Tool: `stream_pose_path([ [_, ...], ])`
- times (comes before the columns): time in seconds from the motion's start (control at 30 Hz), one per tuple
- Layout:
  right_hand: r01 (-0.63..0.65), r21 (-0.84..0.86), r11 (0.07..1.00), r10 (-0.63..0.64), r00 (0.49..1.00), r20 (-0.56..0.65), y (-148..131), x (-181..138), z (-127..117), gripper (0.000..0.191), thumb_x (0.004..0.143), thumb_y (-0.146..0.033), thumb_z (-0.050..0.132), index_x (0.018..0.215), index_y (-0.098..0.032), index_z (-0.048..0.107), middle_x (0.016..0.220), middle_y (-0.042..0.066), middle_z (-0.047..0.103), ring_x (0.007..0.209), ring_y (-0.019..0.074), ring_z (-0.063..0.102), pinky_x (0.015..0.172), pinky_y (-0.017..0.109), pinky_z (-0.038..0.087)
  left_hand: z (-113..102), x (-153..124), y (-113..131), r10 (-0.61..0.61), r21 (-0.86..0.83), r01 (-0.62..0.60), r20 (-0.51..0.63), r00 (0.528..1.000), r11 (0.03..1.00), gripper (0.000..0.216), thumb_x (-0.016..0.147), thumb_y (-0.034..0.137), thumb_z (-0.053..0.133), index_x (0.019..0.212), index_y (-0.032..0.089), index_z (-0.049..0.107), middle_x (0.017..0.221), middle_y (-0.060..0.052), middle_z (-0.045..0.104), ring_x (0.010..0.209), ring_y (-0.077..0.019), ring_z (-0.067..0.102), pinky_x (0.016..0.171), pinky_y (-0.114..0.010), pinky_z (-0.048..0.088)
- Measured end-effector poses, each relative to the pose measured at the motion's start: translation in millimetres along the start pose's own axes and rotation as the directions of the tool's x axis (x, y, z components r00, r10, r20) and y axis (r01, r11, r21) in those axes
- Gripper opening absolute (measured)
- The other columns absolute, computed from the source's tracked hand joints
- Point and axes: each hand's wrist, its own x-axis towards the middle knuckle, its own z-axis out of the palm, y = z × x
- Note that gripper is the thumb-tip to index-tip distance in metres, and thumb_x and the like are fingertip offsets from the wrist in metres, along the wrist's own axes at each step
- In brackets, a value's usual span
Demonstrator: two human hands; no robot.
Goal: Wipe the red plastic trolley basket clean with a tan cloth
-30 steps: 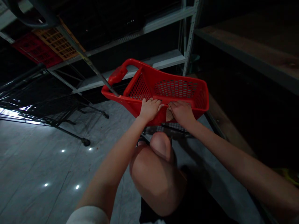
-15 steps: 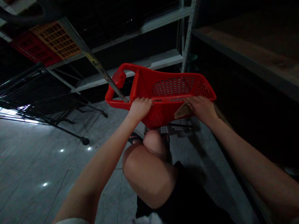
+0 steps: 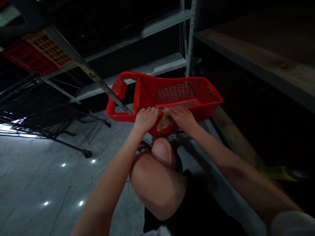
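A red plastic shopping cart basket (image 3: 206, 109) with perforated sides stands before my knees. My left hand (image 3: 147, 118) is closed over its near rim, close to the handle end. My right hand (image 3: 182, 117) is on the same rim just to the right of it, closed on a brownish cloth (image 3: 164, 122) that hangs against the basket's outer side. A worn metal pole (image 3: 98, 80) slants down to the basket near my left hand.
At left is a black wire cart (image 3: 61, 114) on casters. Red (image 3: 29, 57) and yellow crates (image 3: 49, 47) sit by a metal shelf rack (image 3: 162, 65). A broad ledge (image 3: 246, 52) runs along the right, with a yellow-green object (image 3: 278, 173) below it.
My right hand has slid left along the rim with the cloth, from near the basket's far end to beside my left hand. The left hand keeps its place on the rim.
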Motion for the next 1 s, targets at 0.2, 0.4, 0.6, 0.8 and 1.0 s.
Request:
stream_pose_path([
  [0.2,-0.087,-0.079,0.993,0.085,0.996,-0.021,94,-71,-3,0.036,0.108,-0.016,0.052,0.136,-0.013,0.074,0.13,0.015,0.079,0.116,0.0297,0.071,0.101,0.041,0.053,12,-12,-2,-0.065,-0.027,0.062,-0.115,0.991,0.998,0.043,0.117,0.045,0.045,0.095,0.019,0.072,0.087,-0.012,0.076,0.088,-0.0295,0.072,0.071,-0.042,0.038],
  [0.4,-0.25,-0.074,0.966,0.246,0.968,-0.053,79,-70,-4,0.038,0.109,-0.022,0.049,0.135,-0.014,0.076,0.122,0.016,0.081,0.114,0.0334,0.07,0.102,0.048,0.052,12,-8,6,-0.143,-0.06,0.135,-0.161,0.977,0.989,0.051,0.117,0.047,0.04,0.09,0.021,0.073,0.083,-0.011,0.077,0.085,-0.029,0.073,0.069,-0.043,0.034],
  [0.6,-0.13,0.042,0.991,0.132,0.99,-0.041,-25,1,10,0.036,0.11,-0.022,0.054,0.139,-0.013,0.073,0.128,0.016,0.08,0.115,0.031,0.068,0.104,0.044,0.051,16,-3,0,-0.169,-0.053,0.162,-0.166,0.972,0.985,0.046,0.117,0.038,0.041,0.091,0.019,0.075,0.087,-0.011,0.08,0.085,-0.0294,0.074,0.07,-0.044,0.034],
  [0.8,-0.09,0.04,0.995,0.094,0.992,-0.088,-35,5,17,0.033,0.112,-0.02,0.052,0.135,-0.017,0.075,0.121,0.012,0.081,0.108,0.0276,0.068,0.098,0.04,0.048,19,-8,1,-0.146,-0.064,0.137,-0.169,0.975,0.989,0.044,0.114,0.035,0.043,0.086,0.02,0.073,0.082,-0.012,0.077,0.081,-0.0291,0.072,0.068,-0.044,0.032],
  [1.0,-0.154,-0.109,0.982,0.144,0.985,-0.098,66,-74,-3,0.028,0.11,-0.024,0.052,0.121,-0.017,0.077,0.11,0.013,0.081,0.102,0.0286,0.068,0.093,0.041,0.048,21,-10,9,-0.166,-0.087,0.15,-0.22,0.961,0.985,0.045,0.113,0.034,0.045,0.079,0.022,0.071,0.072,-0.009,0.073,0.075,-0.0262,0.07,0.064,-0.043,0.03],
])
